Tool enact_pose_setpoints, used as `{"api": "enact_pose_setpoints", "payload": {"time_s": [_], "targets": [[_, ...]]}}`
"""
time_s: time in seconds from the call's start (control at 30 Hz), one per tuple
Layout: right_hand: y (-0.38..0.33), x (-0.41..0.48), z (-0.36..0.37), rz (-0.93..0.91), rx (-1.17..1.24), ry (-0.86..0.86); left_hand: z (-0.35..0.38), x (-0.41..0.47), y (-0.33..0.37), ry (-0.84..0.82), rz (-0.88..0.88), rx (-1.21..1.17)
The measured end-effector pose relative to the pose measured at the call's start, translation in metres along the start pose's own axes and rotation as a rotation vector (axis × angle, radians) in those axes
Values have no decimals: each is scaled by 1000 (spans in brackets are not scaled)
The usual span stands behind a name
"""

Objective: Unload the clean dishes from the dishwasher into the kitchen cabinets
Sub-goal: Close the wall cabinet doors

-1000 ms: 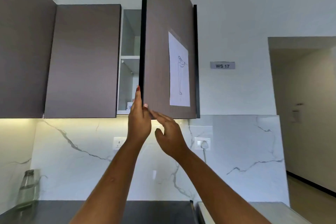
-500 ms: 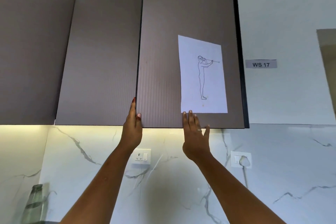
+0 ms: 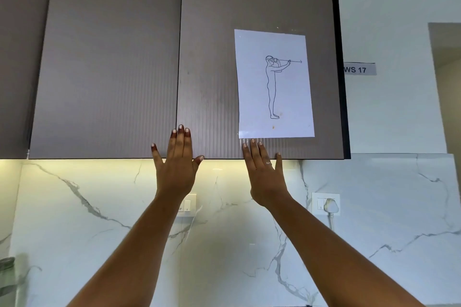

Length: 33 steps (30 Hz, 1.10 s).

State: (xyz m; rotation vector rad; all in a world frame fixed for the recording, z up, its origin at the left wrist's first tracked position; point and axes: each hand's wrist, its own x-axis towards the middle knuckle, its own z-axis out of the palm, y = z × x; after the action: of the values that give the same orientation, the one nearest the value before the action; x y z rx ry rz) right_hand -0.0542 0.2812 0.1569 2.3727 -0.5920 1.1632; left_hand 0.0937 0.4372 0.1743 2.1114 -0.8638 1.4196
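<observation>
The brown ribbed wall-cabinet door (image 3: 214, 62) is flush with its neighbour (image 3: 107, 62). A white sheet with a line drawing of a standing figure (image 3: 274, 85) is stuck on it. My left hand (image 3: 178, 164) lies flat against the door's lower left corner, fingers spread, holding nothing. My right hand (image 3: 264, 172) presses flat on the lower edge just under the sheet, a ring on one finger. No dishes and no dishwasher are in view.
A white marble backsplash (image 3: 99, 219) runs under the cabinets, lit by an under-cabinet strip. Wall sockets (image 3: 325, 204) sit on it, one with a plug. A glass jar (image 3: 7, 271) stands at the far left. A "WS 17" label (image 3: 359, 69) hangs on the right wall.
The cabinet door has swung from open to closed. My left hand went from gripping its edge to lying flat on it, and my right hand came up flat against the door.
</observation>
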Motion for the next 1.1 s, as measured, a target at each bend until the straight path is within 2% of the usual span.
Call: {"api": "enact_pose_setpoints", "payload": {"time_s": [0.23, 0.43, 0.87, 1.1], "targets": [[3, 14, 17, -45, -64, -57, 31, 4, -1, -121, -16, 72], [2, 15, 27, -42, -80, -26, 44, 4, -4, -80, -5, 46], [3, 18, 34, -37, -60, -29, 35, 5, -3, -172, 5, 44], [3, 15, 6, -51, -38, -200, 1, 11, 6, -393, -42, 126]]}}
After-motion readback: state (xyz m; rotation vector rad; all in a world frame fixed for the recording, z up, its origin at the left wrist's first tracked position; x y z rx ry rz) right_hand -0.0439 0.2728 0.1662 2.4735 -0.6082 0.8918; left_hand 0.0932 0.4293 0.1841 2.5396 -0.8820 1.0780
